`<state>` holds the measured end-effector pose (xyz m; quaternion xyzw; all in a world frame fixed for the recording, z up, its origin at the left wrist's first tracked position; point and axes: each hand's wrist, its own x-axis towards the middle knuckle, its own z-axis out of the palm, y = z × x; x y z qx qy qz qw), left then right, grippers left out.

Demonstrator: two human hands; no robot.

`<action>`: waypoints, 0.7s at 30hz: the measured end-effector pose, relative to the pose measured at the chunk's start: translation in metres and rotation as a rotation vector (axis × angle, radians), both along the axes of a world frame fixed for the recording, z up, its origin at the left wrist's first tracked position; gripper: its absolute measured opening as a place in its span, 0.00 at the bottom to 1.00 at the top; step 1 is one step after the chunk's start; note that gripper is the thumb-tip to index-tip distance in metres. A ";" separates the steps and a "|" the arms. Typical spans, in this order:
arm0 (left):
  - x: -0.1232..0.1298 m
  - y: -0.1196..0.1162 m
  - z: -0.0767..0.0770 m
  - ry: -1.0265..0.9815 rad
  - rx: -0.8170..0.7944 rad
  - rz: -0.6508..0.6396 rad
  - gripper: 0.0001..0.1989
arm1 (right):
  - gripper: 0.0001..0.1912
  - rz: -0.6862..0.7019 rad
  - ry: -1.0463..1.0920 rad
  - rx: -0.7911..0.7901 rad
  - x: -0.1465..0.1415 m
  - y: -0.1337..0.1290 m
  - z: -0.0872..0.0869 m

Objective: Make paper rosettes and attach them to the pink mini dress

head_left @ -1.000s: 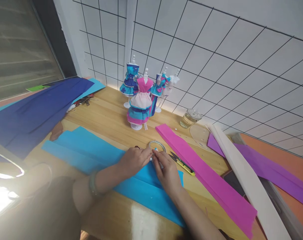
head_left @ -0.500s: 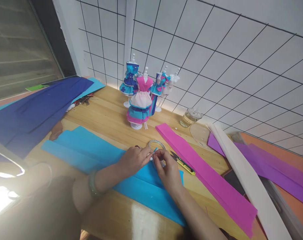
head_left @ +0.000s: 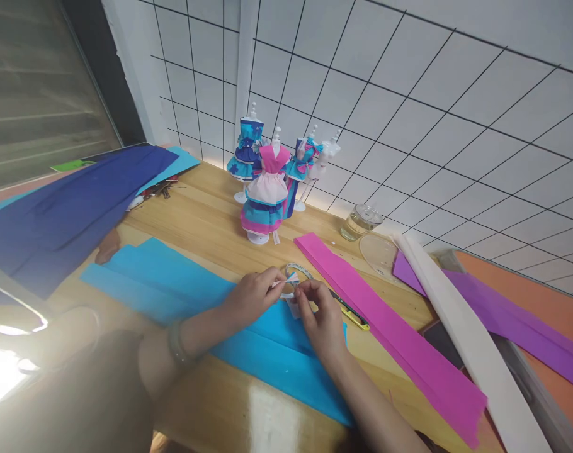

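Observation:
My left hand (head_left: 258,294), a bracelet on its wrist, pinches a small gathered piece of white and blue paper (head_left: 292,277) that sticks out past the fingertips. Just to its right, my right hand (head_left: 320,313) has thumb and forefinger pressed together; what they hold is too small to make out. Behind the fingertips lies a roll of clear tape (head_left: 300,269), partly covered. Light blue crepe paper (head_left: 277,352) spreads flat under both hands. Beside my right hand are yellow-handled thread snips (head_left: 355,318), their blades partly hidden by that hand.
Small dress forms in paper dresses, one with a pink bodice (head_left: 271,189), stand near the tiled wall. A glass jar of liquid (head_left: 361,221) is right of them. Pink (head_left: 400,340), white (head_left: 475,340) and purple paper (head_left: 504,308) lie right, dark blue paper (head_left: 73,207) left.
My hands have drawn slightly apart. The small white and blue piece now shows clearly at my left fingertips, where earlier both hands' fingers met over it.

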<state>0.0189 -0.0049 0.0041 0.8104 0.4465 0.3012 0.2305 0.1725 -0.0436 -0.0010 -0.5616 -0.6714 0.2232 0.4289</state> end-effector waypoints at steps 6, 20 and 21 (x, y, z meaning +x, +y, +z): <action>0.001 0.000 0.001 -0.017 -0.026 -0.001 0.07 | 0.07 0.016 -0.004 0.024 0.000 0.000 0.002; 0.002 -0.001 -0.011 0.339 0.323 -0.111 0.11 | 0.08 0.050 -0.143 0.138 0.000 0.000 0.004; 0.002 -0.001 -0.012 0.350 0.323 -0.117 0.11 | 0.09 0.055 -0.149 0.145 0.000 0.000 0.005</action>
